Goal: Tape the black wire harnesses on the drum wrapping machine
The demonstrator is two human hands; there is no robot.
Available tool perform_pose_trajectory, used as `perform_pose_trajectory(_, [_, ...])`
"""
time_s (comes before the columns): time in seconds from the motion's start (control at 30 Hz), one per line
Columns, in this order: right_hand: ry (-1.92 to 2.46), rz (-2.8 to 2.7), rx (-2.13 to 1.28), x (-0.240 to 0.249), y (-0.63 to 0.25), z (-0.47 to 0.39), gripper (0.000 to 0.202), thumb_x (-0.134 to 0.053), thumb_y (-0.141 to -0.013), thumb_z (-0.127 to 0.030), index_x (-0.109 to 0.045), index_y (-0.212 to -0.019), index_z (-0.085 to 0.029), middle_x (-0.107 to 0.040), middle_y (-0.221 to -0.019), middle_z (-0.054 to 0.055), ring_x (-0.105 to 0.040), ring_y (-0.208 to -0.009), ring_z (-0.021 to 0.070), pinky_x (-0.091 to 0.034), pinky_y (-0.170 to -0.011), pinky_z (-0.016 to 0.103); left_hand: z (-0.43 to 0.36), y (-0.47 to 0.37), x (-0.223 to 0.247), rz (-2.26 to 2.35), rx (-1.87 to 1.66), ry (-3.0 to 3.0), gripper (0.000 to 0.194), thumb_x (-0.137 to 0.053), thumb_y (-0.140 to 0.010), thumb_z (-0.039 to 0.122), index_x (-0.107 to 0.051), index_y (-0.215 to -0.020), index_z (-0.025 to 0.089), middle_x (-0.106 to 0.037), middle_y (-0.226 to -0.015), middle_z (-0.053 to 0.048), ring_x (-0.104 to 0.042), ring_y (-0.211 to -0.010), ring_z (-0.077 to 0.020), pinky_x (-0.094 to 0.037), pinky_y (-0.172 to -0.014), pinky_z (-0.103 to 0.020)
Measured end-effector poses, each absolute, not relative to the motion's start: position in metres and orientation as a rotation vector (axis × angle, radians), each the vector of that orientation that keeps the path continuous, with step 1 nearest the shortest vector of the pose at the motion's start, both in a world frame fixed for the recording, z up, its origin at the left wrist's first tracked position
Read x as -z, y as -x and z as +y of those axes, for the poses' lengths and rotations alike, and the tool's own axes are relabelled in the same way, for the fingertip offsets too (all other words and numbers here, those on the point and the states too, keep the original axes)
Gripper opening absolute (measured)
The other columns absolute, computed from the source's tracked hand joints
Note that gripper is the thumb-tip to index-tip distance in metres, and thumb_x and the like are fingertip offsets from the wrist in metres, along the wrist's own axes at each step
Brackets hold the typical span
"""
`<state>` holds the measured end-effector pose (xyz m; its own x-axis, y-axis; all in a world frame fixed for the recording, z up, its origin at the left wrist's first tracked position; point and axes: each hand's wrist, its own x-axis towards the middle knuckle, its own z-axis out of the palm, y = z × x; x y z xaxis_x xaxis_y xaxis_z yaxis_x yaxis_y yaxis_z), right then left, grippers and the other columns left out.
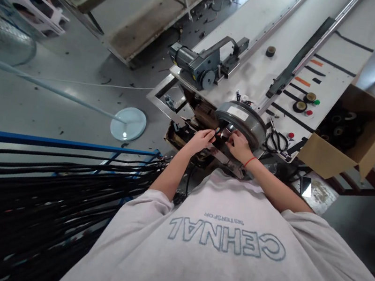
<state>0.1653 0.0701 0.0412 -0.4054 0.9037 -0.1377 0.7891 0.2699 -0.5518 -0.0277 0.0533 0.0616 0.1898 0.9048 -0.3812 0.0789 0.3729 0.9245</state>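
My left hand pinches the end of a dark cable with small coloured wires at its tip. To its right, my right hand, with a red band on the wrist, is closed at the near side of a round dark drum bearing a white label. Its fingertips are by a shiny metal part; what they hold, if anything, is too small to make out. Black-handled scissors lie just right of the drum.
A grey motor unit stands at the table's left edge. Tape rolls and black strips lie on the white table. An open cardboard box is at right. Many black cables hang on a blue rack at left.
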Motion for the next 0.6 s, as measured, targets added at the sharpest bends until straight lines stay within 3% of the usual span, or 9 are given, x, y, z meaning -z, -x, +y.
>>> perform_pose_trajectory(0.1, [1.574,-2.243,-0.795,-0.033,-0.164,0.072,0.016,-0.068,-0.085,-0.024,-0.062,-0.096,-0.015,-0.062,-0.108,0.013,-0.058,-0.104,0.0245,-0.048,-0.095,0.037,0.05,0.025,-0.063,1.244,-0.759,-0.985,0.032,-0.061,-0.091,0.044,-0.065,-0.093,0.013,-0.043,-0.061,0.006,-0.027,-0.042,-0.0033,-0.018,-0.041,-0.019])
perform_pose_trajectory(0.2, [1.553,-2.172,-0.882,-0.025,-0.163,0.073,0.01,-0.068,-0.082,-0.022,-0.059,-0.08,-0.019,-0.064,-0.098,0.009,-0.059,-0.096,0.0231,-0.049,-0.09,0.037,0.047,0.022,-0.064,1.243,-0.767,-0.97,0.032,-0.061,-0.091,0.044,-0.065,-0.094,0.012,-0.044,-0.062,0.006,-0.028,-0.042,-0.0029,-0.019,-0.041,-0.019])
perform_pose_trajectory(0.3, [1.418,-2.031,-0.94,-0.02,-0.165,0.069,0.012,-0.062,-0.081,-0.018,-0.053,-0.074,-0.02,-0.065,-0.101,0.008,-0.06,-0.093,0.0207,-0.05,-0.088,0.034,0.044,0.02,-0.061,1.24,-0.77,-0.976,0.033,-0.059,-0.092,0.045,-0.063,-0.093,0.012,-0.046,-0.064,0.005,-0.029,-0.042,-0.003,-0.019,-0.041,-0.019])
perform_pose_trajectory(0.4, [1.413,-1.878,-0.983,-0.019,-0.168,0.058,0.009,-0.055,-0.079,-0.013,-0.052,-0.083,-0.021,-0.065,-0.093,0.006,-0.06,-0.08,0.019,-0.051,-0.079,0.032,0.042,0.018,-0.053,1.232,-0.739,-1.008,0.033,-0.058,-0.093,0.047,-0.062,-0.094,0.014,-0.047,-0.064,0.005,-0.03,-0.043,-0.0038,-0.02,-0.041,-0.019])
perform_pose_trajectory(0.47, [1.428,-1.842,-1.04,-0.022,-0.169,0.054,0.02,-0.052,-0.076,-0.01,-0.052,-0.093,-0.02,-0.065,-0.086,0.004,-0.062,-0.076,0.0194,-0.051,-0.077,0.032,0.04,0.016,-0.044,1.241,-0.69,-1.045,0.032,-0.056,-0.093,0.047,-0.061,-0.092,0.015,-0.048,-0.063,0.005,-0.032,-0.044,-0.0048,-0.022,-0.042,-0.02])
perform_pose_trajectory(0.6, [1.288,-1.935,-1.028,-0.035,-0.162,0.057,0.029,-0.047,-0.08,-0.008,-0.054,-0.105,-0.02,-0.068,-0.094,0.006,-0.066,-0.09,0.0208,-0.052,-0.084,0.034,0.031,0.006,-0.026,1.313,-0.625,-1.236,0.027,-0.052,-0.094,0.04,-0.056,-0.079,0.017,-0.051,-0.06,0.004,-0.043,-0.052,-0.0089,-0.036,-0.052,-0.022])
